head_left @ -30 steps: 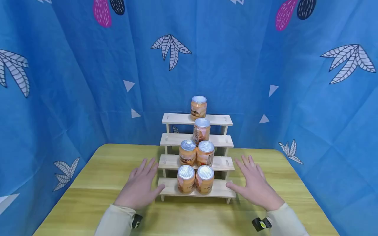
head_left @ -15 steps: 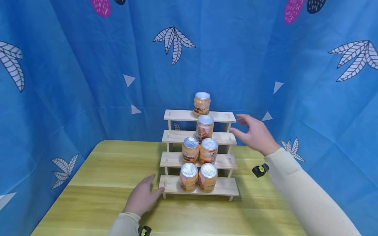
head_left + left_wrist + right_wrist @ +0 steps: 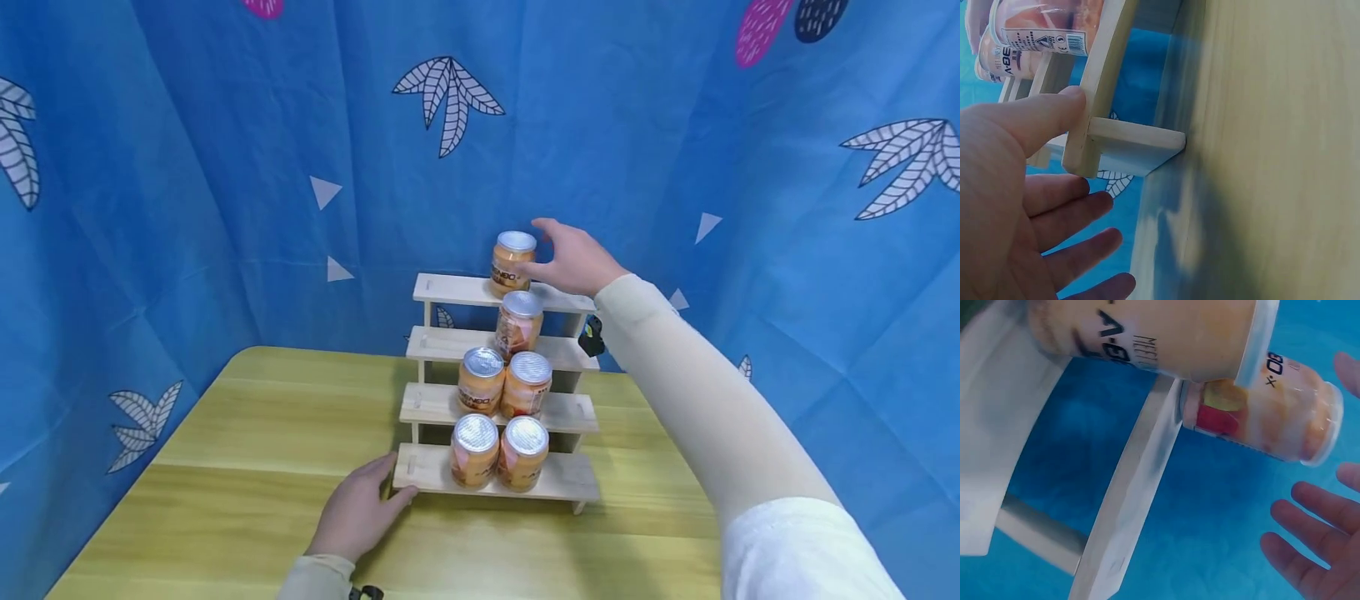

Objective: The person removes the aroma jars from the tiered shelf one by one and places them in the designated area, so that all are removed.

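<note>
A four-step wooden display stand (image 3: pixel 450 288) carries several orange jars with silvery lids. My right hand (image 3: pixel 573 260) reaches to the single jar (image 3: pixel 504 268) on the top step, its thumb overlapping the jar's front in the head view. In the right wrist view, spread fingers (image 3: pixel 1310 534) stand just off that jar's lid end (image 3: pixel 1266 422). My left hand (image 3: pixel 352 512) is at the left end of the bottom step (image 3: pixel 429 468). Its thumb (image 3: pixel 1063 109) rests on the board's edge in the left wrist view, the other fingers loosely extended past the board's end.
Below the top jar stand one jar (image 3: pixel 519 323) on the third step, two on the second and two on the bottom step (image 3: pixel 474 454). The stand is on a yellow wooden table (image 3: pixel 300 425). A blue patterned curtain (image 3: pixel 225 125) hangs behind and at both sides.
My right hand has risen from beside the lower steps, then moved left to the top jar. My left hand has drawn in against the bottom step's left end. The jars keep their places.
</note>
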A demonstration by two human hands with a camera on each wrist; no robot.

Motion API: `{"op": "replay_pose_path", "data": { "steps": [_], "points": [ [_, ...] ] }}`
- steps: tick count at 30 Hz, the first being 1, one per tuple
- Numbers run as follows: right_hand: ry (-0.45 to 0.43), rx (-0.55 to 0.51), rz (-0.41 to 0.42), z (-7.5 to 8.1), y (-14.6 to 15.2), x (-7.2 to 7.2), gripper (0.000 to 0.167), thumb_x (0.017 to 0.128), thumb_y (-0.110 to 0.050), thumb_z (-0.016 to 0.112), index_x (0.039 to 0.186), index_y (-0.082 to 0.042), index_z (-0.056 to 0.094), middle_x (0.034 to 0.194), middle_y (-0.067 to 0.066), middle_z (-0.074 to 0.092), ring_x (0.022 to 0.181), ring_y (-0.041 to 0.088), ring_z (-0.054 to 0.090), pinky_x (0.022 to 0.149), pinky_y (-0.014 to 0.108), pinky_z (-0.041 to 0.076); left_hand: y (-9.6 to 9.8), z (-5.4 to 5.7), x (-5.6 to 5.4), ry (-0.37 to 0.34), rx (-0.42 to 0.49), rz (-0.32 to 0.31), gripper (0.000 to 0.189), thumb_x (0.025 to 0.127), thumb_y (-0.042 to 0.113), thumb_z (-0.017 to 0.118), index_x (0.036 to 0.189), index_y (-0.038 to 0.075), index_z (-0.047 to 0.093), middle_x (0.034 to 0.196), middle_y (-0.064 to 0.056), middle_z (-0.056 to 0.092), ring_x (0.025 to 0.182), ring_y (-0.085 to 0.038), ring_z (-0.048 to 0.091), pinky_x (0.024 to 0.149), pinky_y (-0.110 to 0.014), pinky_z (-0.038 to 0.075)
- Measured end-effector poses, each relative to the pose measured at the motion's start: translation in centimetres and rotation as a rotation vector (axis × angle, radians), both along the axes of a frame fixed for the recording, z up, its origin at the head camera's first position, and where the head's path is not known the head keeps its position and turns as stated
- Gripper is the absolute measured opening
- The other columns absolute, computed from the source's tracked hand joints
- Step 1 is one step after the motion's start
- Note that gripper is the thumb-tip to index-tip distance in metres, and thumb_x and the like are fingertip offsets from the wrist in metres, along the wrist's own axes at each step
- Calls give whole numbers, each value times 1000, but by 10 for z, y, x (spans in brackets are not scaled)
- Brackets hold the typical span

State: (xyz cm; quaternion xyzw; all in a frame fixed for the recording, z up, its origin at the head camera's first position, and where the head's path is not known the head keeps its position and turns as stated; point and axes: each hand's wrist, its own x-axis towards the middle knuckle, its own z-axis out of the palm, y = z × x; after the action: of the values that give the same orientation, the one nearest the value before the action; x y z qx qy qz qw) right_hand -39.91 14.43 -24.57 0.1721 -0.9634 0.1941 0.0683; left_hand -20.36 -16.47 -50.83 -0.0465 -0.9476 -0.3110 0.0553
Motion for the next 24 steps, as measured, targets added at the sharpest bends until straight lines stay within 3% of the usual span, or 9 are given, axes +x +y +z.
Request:
{"op": "replay_pose_path", "data": {
  "steps": [7, 17, 24],
  "points": [
    [-50, 12, 6, -3, -21, -16, 93, 89, -53, 72, 159, -13, 27, 151, 14, 47, 133, 31, 49, 109, 53, 45, 7, -6, 0, 45, -6, -2, 75, 91, 47, 73, 145, 1, 52, 146, -22, 53, 136, -42, 47, 112, -60, 38],
    [-102, 51, -17, -4, -18, -27, 96, 88, -52, 73, 160, -14, 23, 143, 17, 52, 127, 34, 53, 105, 56, 47, 15, -11, -1, 84, -16, -5, 72, 91, 45, 72, 143, -1, 53, 144, -23, 54, 135, -40, 49, 112, -58, 39],
    [-136, 2, 3, -9, -26, -35, 91, 86, -50, 76, 154, -13, 29, 135, 16, 54, 119, 33, 55, 100, 55, 50, 6, -8, 2, 88, -26, 8, 70, 92, 45, 72, 142, -1, 55, 142, -22, 56, 134, -40, 51, 111, -58, 40]
  ]
}}
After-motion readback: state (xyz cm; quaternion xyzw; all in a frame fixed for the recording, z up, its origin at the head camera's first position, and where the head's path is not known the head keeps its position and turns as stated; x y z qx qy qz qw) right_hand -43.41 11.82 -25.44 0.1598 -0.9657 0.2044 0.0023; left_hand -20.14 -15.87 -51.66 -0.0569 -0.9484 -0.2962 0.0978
